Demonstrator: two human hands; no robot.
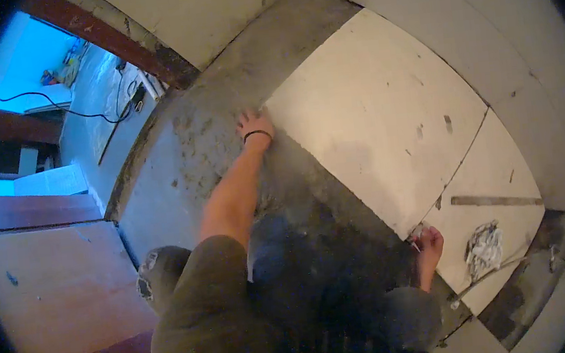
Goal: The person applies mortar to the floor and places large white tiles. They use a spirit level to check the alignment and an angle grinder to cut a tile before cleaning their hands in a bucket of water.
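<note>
A large cream floor tile [378, 113] lies on the grey screed, its left edge running from the far corner toward me. My left arm reaches out, and my left hand [255, 128], with a dark band round the wrist, rests at the tile's far left corner, fingers apart and empty. Close to me, my right hand [428, 241] is at the near corner, where the joint meets a second cream tile [467, 186]. Its fingers are pinched together around something small and pale, too small to name.
On the second tile lie a thin dark strip [496, 200] and a crumpled whitish plastic bag [484, 249]. A cable [489, 275] runs beside them. At left are a doorway with a black cord [51, 100] and a reddish-brown panel [62, 286]. Walls stand at right.
</note>
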